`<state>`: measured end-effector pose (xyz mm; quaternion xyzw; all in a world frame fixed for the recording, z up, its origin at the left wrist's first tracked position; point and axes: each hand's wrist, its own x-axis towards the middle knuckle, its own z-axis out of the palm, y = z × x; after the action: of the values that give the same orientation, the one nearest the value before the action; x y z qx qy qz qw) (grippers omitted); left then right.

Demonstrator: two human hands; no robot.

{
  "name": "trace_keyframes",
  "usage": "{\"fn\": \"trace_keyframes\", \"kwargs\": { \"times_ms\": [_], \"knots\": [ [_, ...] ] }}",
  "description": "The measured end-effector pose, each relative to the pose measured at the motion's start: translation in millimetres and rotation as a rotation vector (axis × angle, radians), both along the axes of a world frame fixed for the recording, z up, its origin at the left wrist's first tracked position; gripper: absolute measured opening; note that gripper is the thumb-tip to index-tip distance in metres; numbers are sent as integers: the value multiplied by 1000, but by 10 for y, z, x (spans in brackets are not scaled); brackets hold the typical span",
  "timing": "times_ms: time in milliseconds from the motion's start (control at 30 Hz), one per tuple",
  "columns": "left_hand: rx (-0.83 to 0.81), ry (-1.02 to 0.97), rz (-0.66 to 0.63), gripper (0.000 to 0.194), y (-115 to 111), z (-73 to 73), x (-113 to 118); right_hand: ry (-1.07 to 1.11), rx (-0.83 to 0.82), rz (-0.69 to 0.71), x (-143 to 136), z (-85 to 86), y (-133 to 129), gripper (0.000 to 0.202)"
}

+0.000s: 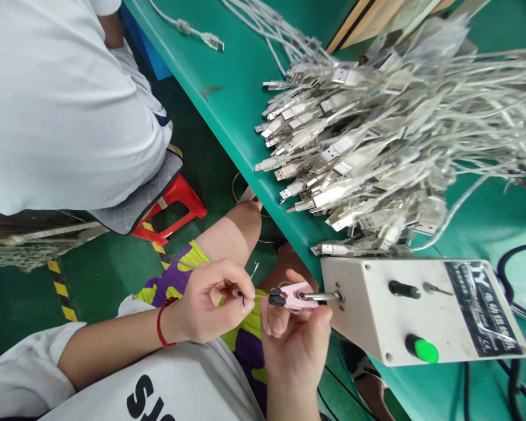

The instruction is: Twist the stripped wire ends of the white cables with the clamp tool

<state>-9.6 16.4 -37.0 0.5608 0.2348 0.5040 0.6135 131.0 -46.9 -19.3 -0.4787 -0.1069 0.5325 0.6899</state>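
Note:
My left hand (219, 298), with a red string round its wrist, is closed in a pinch on the end of a thin cable. Green and white wire ends (255, 270) stick up past its fingers. A short red wire (261, 296) runs from the fingertips to the black jaws of a pink spring clip (296, 296). This clip sits on the metal spindle (322, 296) of a white box machine (355, 316). Palm up, my right hand (293, 345) has its fingers and thumb around the clip's pink handles. Part of the cable is hidden by my left hand.
A large heap of clear USB cables (346, 152) covers the green table (228, 111) behind the machine. The machine carries a black knob (404, 289) and a lit green button (422, 349). A person in white (70, 105) sits on a red stool (175, 204) at left.

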Motion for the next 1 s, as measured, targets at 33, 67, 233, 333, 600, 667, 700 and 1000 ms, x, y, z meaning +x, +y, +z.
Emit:
{"fn": "trace_keyframes", "kwargs": {
  "times_ms": [33, 67, 233, 333, 600, 667, 700, 1000],
  "knots": [
    [0, 1, -2, 9, -3, -3, -2, 6, -17, 30, 39, -24, -29, 63],
    [1, 3, -2, 7, -6, -6, -4, 8, -36, 55, 82, -53, -65, 69],
    [3, 11, -2, 5, -24, -13, -14, -138, -25, 118, 230, -266, -324, 56],
    [-7, -5, 14, 5, -27, -12, -13, -186, -18, 213, 218, -389, -457, 49],
    [7, -33, 39, 5, -55, 13, -47, -183, -51, 153, 80, -412, -460, 37],
    [17, -31, 45, 5, -67, 34, -69, -191, -50, 114, 28, -356, -403, 33],
    [21, -25, 48, 5, -70, 48, -79, -194, -50, 98, 0, -326, -372, 31],
    [98, -54, 2, 7, -56, 145, -103, -204, -8, 154, -155, -110, -311, 20]
  ]
}}
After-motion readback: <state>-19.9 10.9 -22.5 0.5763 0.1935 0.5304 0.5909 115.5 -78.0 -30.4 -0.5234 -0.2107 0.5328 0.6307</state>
